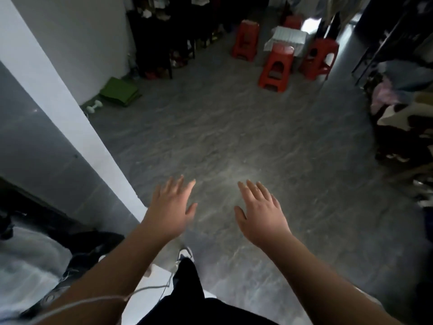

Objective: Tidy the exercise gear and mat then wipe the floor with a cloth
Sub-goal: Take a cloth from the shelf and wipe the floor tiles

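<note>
Above bare grey floor [234,137], left hand [168,207] and right hand [260,214] spread flat, empty; folded green mat [119,91] and white dumbbell [95,106] far off by wall, so probably fetch cloth first, none visible.

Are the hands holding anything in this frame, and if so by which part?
Nothing is held. The left hand and the right hand are both spread open above the floor, empty.
</note>
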A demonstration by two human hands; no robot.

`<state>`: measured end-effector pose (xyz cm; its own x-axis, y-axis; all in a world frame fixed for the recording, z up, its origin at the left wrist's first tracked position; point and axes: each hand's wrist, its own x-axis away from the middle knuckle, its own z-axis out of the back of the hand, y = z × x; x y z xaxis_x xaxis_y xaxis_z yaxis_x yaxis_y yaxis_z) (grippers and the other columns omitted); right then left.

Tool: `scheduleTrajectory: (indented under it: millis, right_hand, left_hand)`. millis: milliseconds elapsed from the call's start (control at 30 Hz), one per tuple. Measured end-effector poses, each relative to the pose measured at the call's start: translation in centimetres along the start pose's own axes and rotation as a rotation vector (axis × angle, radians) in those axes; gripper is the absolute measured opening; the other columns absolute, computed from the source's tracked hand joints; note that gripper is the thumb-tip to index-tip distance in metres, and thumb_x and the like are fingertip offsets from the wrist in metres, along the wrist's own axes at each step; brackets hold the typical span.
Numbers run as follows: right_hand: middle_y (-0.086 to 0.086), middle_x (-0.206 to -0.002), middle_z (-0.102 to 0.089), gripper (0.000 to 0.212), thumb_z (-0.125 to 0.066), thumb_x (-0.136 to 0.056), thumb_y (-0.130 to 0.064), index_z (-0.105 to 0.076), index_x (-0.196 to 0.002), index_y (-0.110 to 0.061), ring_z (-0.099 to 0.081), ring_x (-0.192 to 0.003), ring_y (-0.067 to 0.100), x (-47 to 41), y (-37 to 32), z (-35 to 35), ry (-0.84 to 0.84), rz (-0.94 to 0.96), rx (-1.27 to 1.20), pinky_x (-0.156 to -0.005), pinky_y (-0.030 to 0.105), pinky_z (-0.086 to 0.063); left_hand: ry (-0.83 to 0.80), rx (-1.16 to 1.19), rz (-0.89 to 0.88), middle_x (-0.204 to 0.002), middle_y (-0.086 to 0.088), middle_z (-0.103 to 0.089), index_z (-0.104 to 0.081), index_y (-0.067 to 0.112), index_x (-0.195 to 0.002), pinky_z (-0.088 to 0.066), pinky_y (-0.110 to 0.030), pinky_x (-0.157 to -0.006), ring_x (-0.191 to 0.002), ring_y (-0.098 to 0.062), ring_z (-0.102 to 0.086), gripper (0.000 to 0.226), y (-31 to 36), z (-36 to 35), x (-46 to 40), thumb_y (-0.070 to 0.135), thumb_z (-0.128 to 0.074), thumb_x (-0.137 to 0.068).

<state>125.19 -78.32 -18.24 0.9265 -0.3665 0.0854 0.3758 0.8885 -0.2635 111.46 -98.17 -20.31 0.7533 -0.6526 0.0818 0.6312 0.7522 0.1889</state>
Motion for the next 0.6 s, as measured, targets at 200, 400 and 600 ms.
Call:
scheduleTrajectory:
  millis: [200, 400, 600]
  right_hand:
    - [0.0, -0.163, -0.022, 0.064, -0.04, -0.098, -0.047, -0.019, -0.155, -0.026, -0.011, -0.151, 0.022, -18.6, -5.6, 1.6, -0.017, 0.06, -0.006, -0.119, 0.043, -0.018]
    - [-0.001, -0.164, -0.019, 0.062, -0.038, -0.099, -0.048, -0.019, -0.154, -0.027, -0.008, -0.152, 0.02, -33.4, -8.0, 2.9, -0.028, 0.097, -0.023, -0.121, 0.041, -0.013]
    - [-0.001, -0.164, -0.016, 0.064, -0.037, -0.099, -0.049, -0.015, -0.156, -0.028, -0.008, -0.152, 0.02, -48.9, -6.0, 3.2, -0.045, 0.126, -0.01, -0.122, 0.042, -0.016]
  left_hand:
    - [-0.043, 0.0, 0.064, -0.162, -0.012, -0.019, -0.016, 0.029, -0.154, -0.017, -0.05, -0.118, -0.147, -0.033, -0.019, 0.068, -9.1, 3.6, -15.4, 0.055, -0.029, -0.093]
    - [-0.034, -0.019, 0.111, -0.155, -0.011, -0.035, -0.031, 0.024, -0.151, -0.028, -0.054, -0.112, -0.141, -0.034, -0.032, 0.075, -14.9, 7.3, -27.9, 0.059, -0.024, -0.085]
    - [-0.035, 0.026, 0.16, -0.16, -0.009, -0.025, -0.024, 0.027, -0.153, -0.02, -0.053, -0.117, -0.147, -0.033, -0.022, 0.067, -19.0, 8.2, -41.3, 0.056, -0.033, -0.093]
